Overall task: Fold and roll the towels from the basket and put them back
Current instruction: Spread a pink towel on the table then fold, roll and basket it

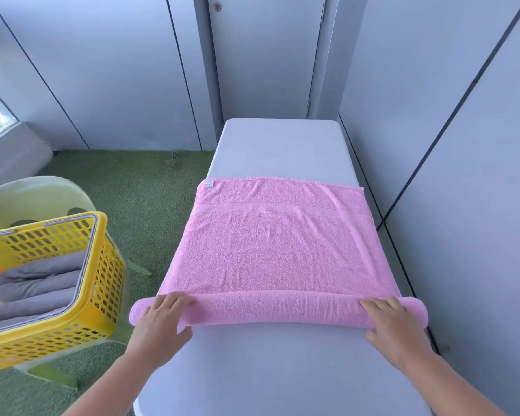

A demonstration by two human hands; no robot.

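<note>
Pink towel [267, 250] flat on table [282, 145], near edge rolled. Our left hand [162, 313] and right hand [394, 322] press roll ends, fingers laid over, not gripping. We judge it soft, light, floppy: hold both ends evenly.

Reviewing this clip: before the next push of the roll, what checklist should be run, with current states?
1. Both hands on the roll: left hand and right hand rest on the rolled end of the pink terry towel: ok.
2. Roll thickness even across: ok.
3. Unrolled part flat: ok, faint creases.
4. Towel within the white table width: not ok, roll ends overhang.
5. Room in the yellow plastic basket beside the grey rolled towels: cannot tell.
</note>
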